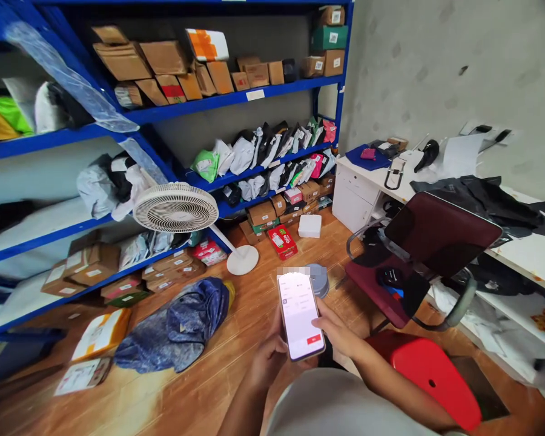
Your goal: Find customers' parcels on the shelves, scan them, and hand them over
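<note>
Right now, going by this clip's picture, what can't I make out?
All in the head view:
- Text on the phone: too small, with the top edge pixelated.
- Left hand: most fingers hidden behind the phone.
- Gray round object: partly covered by the phone.
- Box labels: too small to read.
- White desk: far end cut off by the right edge.

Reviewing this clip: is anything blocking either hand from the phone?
Nothing visible is. The left hand holds the phone by its lower left side, and the right hand is at its right edge, thumb over the screen. No other object shows between them.
</note>
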Tool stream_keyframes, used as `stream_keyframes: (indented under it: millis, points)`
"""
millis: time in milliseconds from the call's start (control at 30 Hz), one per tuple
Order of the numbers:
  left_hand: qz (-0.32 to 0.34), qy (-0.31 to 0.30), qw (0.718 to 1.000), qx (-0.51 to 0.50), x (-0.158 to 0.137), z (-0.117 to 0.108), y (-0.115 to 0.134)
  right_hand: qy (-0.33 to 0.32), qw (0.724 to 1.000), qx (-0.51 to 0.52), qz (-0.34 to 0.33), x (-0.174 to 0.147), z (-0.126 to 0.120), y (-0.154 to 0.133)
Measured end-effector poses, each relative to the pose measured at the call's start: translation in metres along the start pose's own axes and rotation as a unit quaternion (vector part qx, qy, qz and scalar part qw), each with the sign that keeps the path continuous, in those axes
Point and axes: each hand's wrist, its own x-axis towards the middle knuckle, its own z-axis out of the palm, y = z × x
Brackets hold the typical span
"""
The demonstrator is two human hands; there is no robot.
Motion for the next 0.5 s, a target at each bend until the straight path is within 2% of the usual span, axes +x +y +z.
stream_keyframes:
  millis: [133, 300, 367, 500]
  points:
    - [-0.031, 0.011, 0.999, -0.018, 0.039, 0.011, 0.008, 0.002, 1.0, 0.007, 0.014, 0.027, -0.029, -0.012]
    - [-0.038, 0.033, 0.998, -0.037, 0.072, 0.011, 0.01, -0.054, 0.998, 0.039, 0.02, 0.054, -0.055, -0.02]
    - [-0.032, 0.038, 0.998, -0.046, 0.083, 0.006, 0.011, -0.026, 0.996, 0.077, 0.036, 0.069, -0.059, -0.015]
    - [-0.006, 0.072, 0.997, -0.042, 0.109, -0.004, 0.016, 0.086, 0.99, 0.101, 0.043, 0.111, -0.059, 0.0]
